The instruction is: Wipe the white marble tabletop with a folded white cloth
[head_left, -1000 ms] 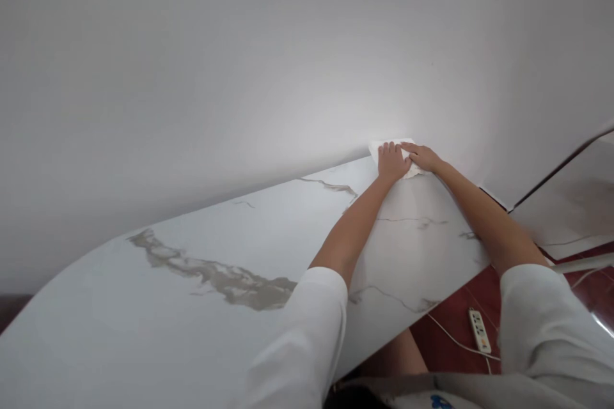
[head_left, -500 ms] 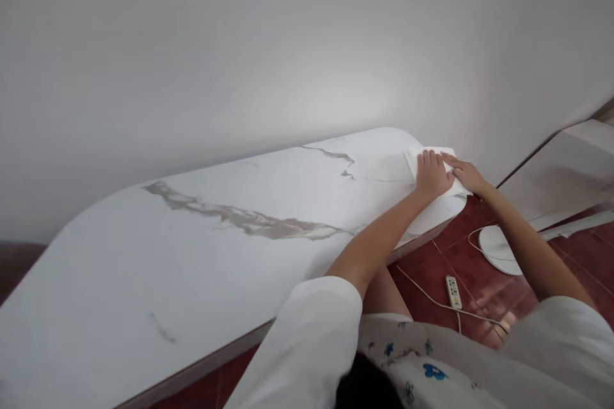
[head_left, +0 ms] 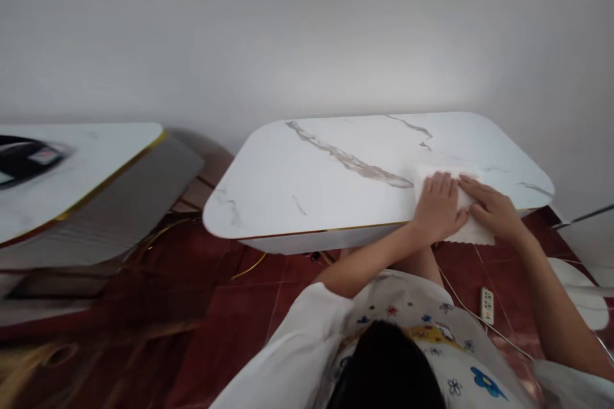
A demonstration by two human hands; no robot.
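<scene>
A white cloth (head_left: pixel 472 223) lies on the front right part of a white marble-patterned table (head_left: pixel 268 185), and its lower edge hangs over the front rim. My left hand (head_left: pixel 439 204) presses flat on the cloth with its fingers stretched forward. Beside it, my right hand (head_left: pixel 494 204) also rests on the cloth, fingers extended and pointing left. The two hands are very near each other, the right fingertips close to the left hand.
At the left stands a second marble-topped table (head_left: pixel 110 147) with a dark object (head_left: pixel 23 163) on it. A power strip (head_left: pixel 487 305) with a cable and a white round item (head_left: pixel 578 294) are on the red tiled floor. A wall rises behind.
The view has swung left, bringing the second table in. Both hands and the cloth have moved from the table's right end toward its front edge, nearer my body.
</scene>
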